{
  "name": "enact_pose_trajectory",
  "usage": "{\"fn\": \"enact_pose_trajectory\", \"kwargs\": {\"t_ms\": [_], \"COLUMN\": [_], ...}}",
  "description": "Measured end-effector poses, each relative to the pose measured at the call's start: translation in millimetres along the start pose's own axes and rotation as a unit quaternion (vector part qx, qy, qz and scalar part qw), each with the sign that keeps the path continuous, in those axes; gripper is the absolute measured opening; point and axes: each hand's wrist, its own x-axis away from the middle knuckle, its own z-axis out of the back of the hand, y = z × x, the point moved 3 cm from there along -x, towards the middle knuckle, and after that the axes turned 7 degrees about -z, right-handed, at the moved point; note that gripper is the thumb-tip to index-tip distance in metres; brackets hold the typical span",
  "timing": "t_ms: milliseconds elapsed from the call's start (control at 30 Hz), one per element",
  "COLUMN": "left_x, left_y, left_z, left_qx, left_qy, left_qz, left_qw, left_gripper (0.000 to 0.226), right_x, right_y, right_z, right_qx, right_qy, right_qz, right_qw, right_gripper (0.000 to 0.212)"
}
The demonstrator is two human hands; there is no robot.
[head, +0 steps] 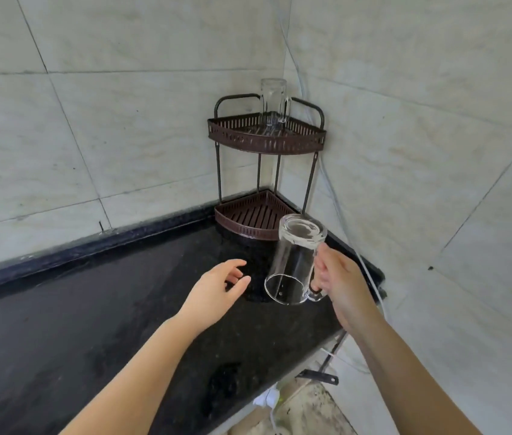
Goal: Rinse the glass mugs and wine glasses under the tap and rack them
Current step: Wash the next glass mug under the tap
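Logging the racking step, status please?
Right hand grips held mug by handle, mouth down. Left hand open, empty. One racked mug inverted on top shelf; lower shelf clear.

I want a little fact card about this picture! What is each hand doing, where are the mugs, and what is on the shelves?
right hand: right hand grips the handle of the held mug
held mug: upside down, tilted, in the air above the counter
left hand: left hand holds nothing, fingers relaxed
racked mug: racked mug stands upside down on the top shelf
bottom shelf: bottom shelf shows no glass
wine glasses: none in view
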Motion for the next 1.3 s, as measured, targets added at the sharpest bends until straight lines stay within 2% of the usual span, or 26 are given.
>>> {"fn": "enact_pose_trajectory", "kwargs": {"t_ms": [267,367,467,567,700,867,1033,1300], "left_x": [-196.4,-257.9,-297.6,-311.8,-313.1,-316.4,-316.4,-313.0], "left_y": [29.8,32.3,20.0,4.2,-2.8,-7.9,-7.4,0.3], "left_z": [51.5,63.1,58.4,47.1,36.7,32.4,30.0,34.9], "left_qx": [-0.016,-0.083,-0.168,-0.242,-0.263,-0.279,-0.294,-0.279], "left_qy": [0.129,0.186,0.168,0.167,0.213,0.224,0.222,0.191], "left_qz": [-0.053,-0.075,-0.088,-0.099,-0.129,-0.138,-0.12,-0.097], "left_qw": [0.99,0.976,0.967,0.95,0.932,0.923,0.922,0.936], "left_gripper": [0.037,0.045,0.054,0.056,0.057,0.062,0.06,0.064], "right_x": [-172.0,-235.5,-294.2,-346.2,-392.2,-414.2,-416.8,-412.6], "right_y": [-143.1,-190.3,-217.1,-218.5,-199.3,-181.5,-171.9,-172.2], "right_z": [8.6,-1.8,-27.7,-61.1,-97.0,-117.0,-120.0,-117.4], "right_qx": [-0.023,-0.019,0.001,0.02,0.041,0.048,0.059,0.163], "right_qy": [-0.063,-0.08,-0.107,-0.116,-0.125,-0.145,-0.171,-0.174], "right_qz": [0.117,0.152,0.167,0.172,0.154,0.136,0.125,0.147], "right_qw": [0.991,0.985,0.98,0.978,0.979,0.979,0.976,0.96], "right_gripper": [0.043,0.043,0.043,0.044,0.044,0.044,0.044,0.045]}}
